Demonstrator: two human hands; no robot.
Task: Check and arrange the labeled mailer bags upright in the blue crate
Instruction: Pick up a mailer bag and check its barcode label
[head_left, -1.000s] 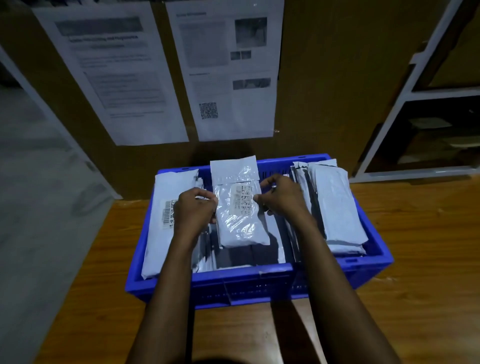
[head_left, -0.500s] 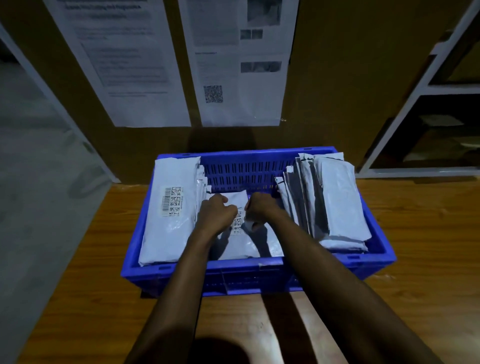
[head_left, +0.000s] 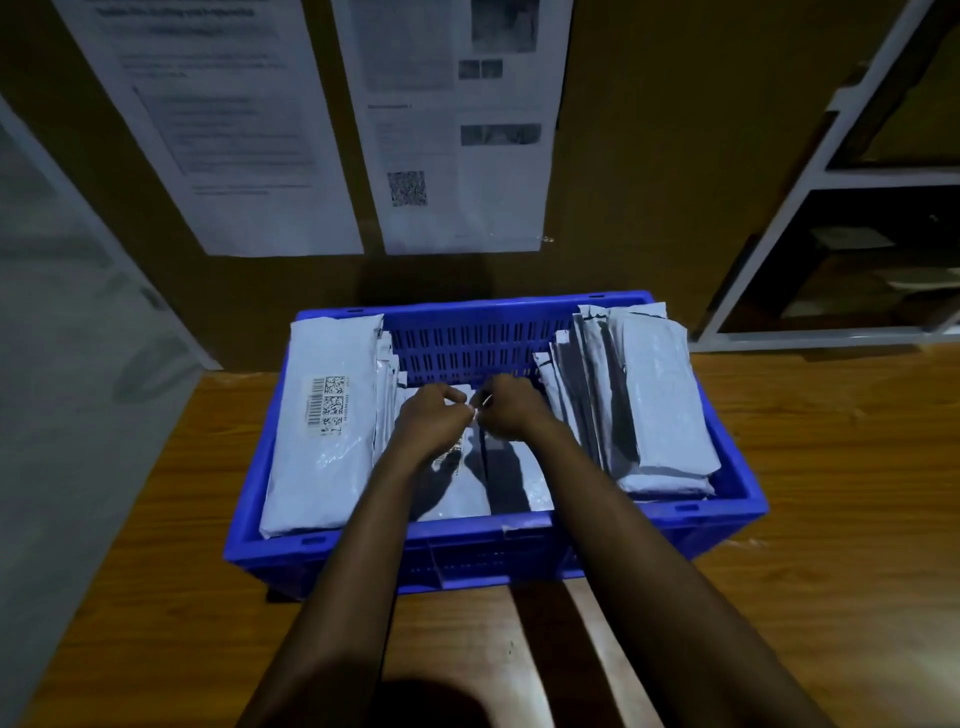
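The fingers (head_left: 453, 396) of the left hand (head_left: 434, 422) and those of the right hand (head_left: 511, 411) are curled, and the upper edge of the middle mailer bag (head_left: 460, 488) is pinched between them, the two sets of knuckles almost touching. This white bag is held low in the central gap of the blue crate (head_left: 467, 543), and a printed label on it is only partly seen below the left wrist. To the left, a left stack of mailer bags (head_left: 322, 467) is leaned against the crate's left wall, and a barcode label (head_left: 327, 410) is shown on its outermost bag. To the right, a right row of mailer bags (head_left: 649, 410) is stood on edge and tilted toward the right wall. The far slotted wall of the crate is left exposed between the two groups. The crate is set on a wooden table (head_left: 831, 493). Behind it, two printed sheets (head_left: 223, 135) are fixed to a brown wall, one bearing a QR code (head_left: 407, 188), and a white shelf frame (head_left: 810, 171) is seen at the right.
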